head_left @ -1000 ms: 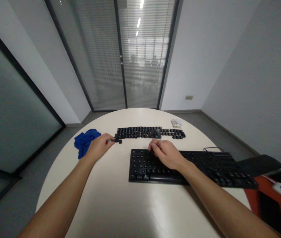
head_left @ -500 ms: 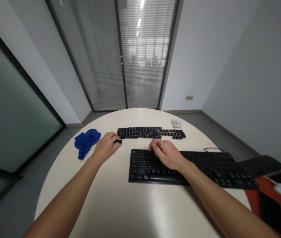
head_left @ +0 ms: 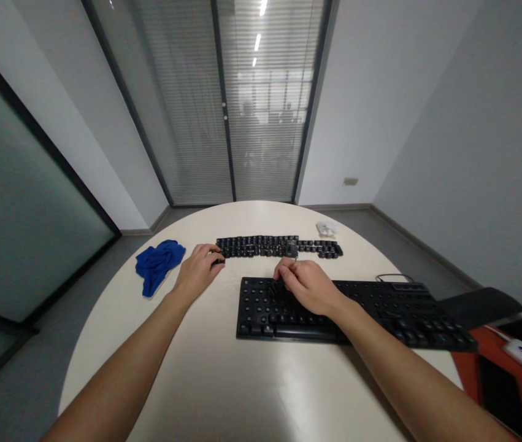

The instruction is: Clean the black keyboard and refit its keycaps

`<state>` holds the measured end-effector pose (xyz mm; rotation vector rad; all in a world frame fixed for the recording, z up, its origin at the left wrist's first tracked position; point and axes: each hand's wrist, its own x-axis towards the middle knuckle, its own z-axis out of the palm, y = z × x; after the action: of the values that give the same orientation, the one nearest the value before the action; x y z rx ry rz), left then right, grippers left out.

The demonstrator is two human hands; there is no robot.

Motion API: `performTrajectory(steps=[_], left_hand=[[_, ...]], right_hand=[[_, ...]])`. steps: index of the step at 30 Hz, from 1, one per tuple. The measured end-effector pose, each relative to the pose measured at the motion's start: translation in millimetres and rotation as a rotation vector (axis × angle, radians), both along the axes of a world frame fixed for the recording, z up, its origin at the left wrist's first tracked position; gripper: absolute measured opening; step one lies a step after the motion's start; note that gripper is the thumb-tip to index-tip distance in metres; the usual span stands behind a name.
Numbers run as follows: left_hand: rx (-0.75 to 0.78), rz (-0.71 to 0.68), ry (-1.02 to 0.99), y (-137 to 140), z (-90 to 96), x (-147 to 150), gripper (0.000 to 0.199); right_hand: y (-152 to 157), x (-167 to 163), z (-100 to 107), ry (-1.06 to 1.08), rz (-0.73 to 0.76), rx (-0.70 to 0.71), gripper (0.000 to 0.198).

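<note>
So here's the keyboard (head_left: 375, 301), lying on the desk (head_left: 196, 368) with the right forearm stretched across it. Over its left half works the right hand (head_left: 307, 285), thumb and fingers drawn into a tight pinch; whatever they grip is hidden from us. Beyond the keyboard's far-left corner sits the left hand (head_left: 199, 270), fingers loosely curled, fingertips on a small black keycap (head_left: 218, 262); held or merely touched, I can't tell!

And the progress? Past the keyboard's far edge run packed rows of loose keycaps (head_left: 261, 246), so a great deal looks to be off already. The left part of the keyboard shows mostly bare key positions, yet the space bar (head_left: 304, 331) remains along its near edge, with what seem to be a few bottom-row caps beside it. Blue cloth (head_left: 159, 264) well left of the keyboard, plastic packet (head_left: 326, 229) beyond it.
</note>
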<state>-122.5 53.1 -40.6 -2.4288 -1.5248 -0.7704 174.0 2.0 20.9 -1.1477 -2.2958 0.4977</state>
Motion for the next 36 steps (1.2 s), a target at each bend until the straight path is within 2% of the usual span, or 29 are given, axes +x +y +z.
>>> performTrajectory(steps=[5,10,12,17,21,29,36], left_hand=[[-0.003,0.014,-0.011,0,-0.3,0,0.011],[-0.019,-0.022,-0.047,-12,9.0,10,0.013],[-0.063,-0.103,-0.071,-21,15.3,20,0.014],[-0.256,-0.462,-0.099,-43,29.4,47,0.021],[-0.379,-0.59,-0.133,-52,33.3,57,0.026],[-0.454,-0.643,-0.115,-58,36.2,64,0.037],[-0.463,-0.649,-0.096,-65,38.3,72,0.045]], right_hand=[[0,1,2,0.01,0.014,-0.023,0.039],[-1,7,9,0.018,0.212,-0.136,0.041],[-2,8,12,0.003,0.27,-0.19,0.04],[-4,9,14,-0.037,0.304,-0.215,0.039],[-3,11,13,-0.02,0.342,-0.221,0.033],[-5,15,18,0.05,0.371,-0.3,0.023],[-15,8,28,-0.076,0.43,-0.164,0.022]])
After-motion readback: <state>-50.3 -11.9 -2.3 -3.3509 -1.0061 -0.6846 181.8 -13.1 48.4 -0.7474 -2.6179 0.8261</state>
